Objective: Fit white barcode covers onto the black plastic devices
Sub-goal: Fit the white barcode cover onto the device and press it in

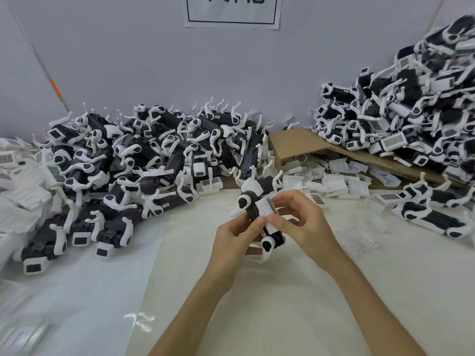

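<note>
I hold one black plastic device [253, 210] with white legs above the middle of the table. My left hand [237, 237] grips it from below and from the left, thumb on its side. My right hand [299, 220] pinches a white barcode cover [270, 208] that lies against the device's top face, barcode facing up. The device's lower end, with a white round joint [268, 244], sticks out beneath my hands.
A big heap of black devices [144, 155] fills the left and back. A taller heap [416, 119] with barcode covers on rises at the right, partly on a cardboard sheet [298, 142]. Loose white covers [334, 179] lie under the cardboard. More white covers [18, 191] sit far left.
</note>
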The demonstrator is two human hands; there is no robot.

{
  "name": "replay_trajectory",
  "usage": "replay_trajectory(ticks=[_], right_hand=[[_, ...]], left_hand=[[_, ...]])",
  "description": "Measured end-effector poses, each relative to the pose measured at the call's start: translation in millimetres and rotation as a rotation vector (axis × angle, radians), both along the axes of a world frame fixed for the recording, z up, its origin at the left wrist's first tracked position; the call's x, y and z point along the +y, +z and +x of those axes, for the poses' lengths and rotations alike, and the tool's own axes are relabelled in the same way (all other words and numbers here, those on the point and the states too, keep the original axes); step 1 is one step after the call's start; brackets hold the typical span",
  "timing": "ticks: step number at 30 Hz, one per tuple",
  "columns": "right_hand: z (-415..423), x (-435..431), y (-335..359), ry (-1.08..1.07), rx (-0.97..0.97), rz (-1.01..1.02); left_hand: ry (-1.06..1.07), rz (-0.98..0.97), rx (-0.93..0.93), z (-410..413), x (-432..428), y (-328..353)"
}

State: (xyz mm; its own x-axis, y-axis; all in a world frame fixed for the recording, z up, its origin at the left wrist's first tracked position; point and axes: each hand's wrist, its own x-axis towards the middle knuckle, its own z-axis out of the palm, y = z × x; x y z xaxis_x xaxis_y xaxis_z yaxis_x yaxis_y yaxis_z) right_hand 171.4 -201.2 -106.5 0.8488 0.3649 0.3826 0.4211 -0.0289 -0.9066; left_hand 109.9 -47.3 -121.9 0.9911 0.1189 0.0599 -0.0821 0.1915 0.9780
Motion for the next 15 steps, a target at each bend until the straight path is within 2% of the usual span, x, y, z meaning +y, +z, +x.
replay_trajectory(ticks=[6, 11, 15], right_hand=[[1, -11, 10, -0.029, -0.045, 0.064], [-5, 0, 3, 0.071, -0.194, -0.059], [-6, 12, -3, -0.077, -0.303, -0.113]], left_hand=[[0.018, -0.073, 0.121, 0, 4, 4], [-0.098, -0.144, 0.169, 1, 8, 4], [-0.147, -0.167, 0.163, 2, 9, 2]])
